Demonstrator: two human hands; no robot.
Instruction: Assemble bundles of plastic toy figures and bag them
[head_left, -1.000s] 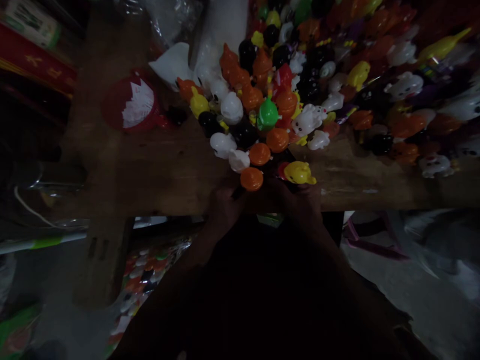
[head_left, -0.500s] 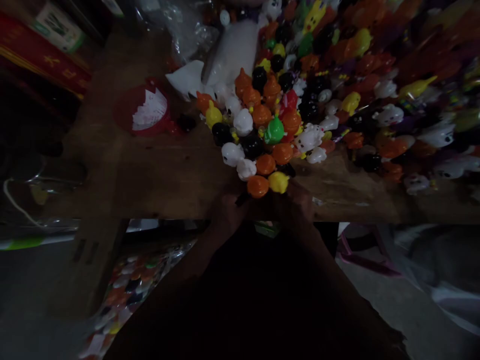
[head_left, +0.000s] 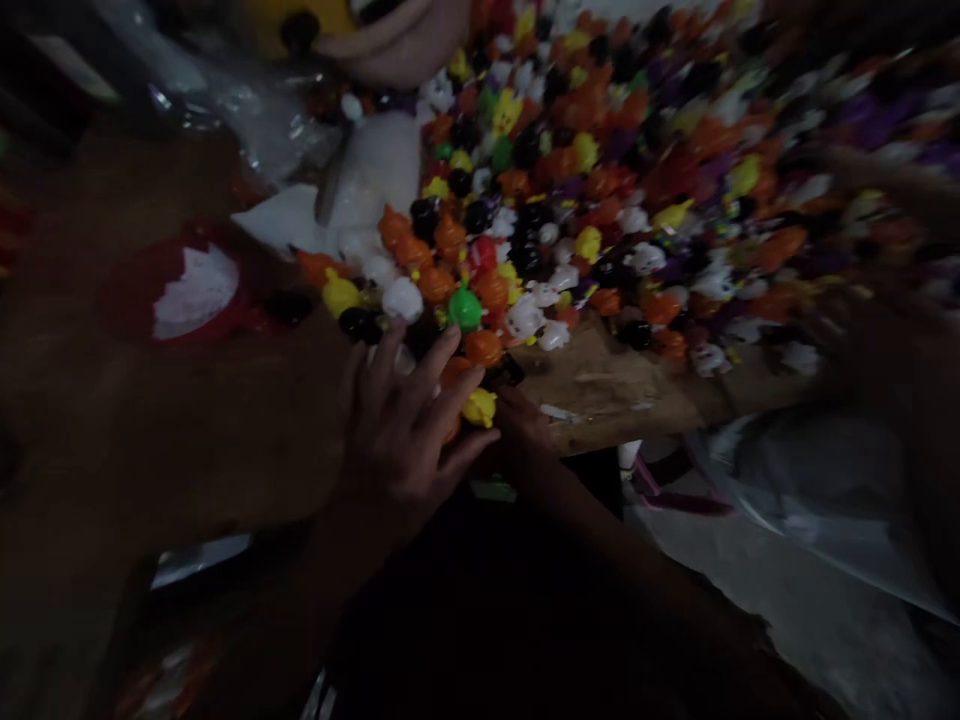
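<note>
My left hand (head_left: 405,425) lies palm down with its fingers spread over the near end of a cluster of small shiny plastic toy figures. Under and between its fingers show a yellow figure (head_left: 478,407) and some orange ones. A green figure (head_left: 464,310) and a white figure (head_left: 402,299) sit just beyond the fingertips. Close by on the right, my right hand (head_left: 523,418) is closed at the table's front edge, beside a dark piece I cannot identify. Shadow hides most of its fingers and what they hold.
A large pile of mixed toy figures (head_left: 600,180) covers the back and right of the wooden table (head_left: 622,385). At left stands a red basket (head_left: 135,310) with white paper. Another person's arm (head_left: 405,45) shows at the top. Clear plastic bags (head_left: 277,130) lie behind.
My left hand has moved up from the table edge onto the near toy figures, its fingers now spread. My right hand stays at the edge. The view has swung right.
</note>
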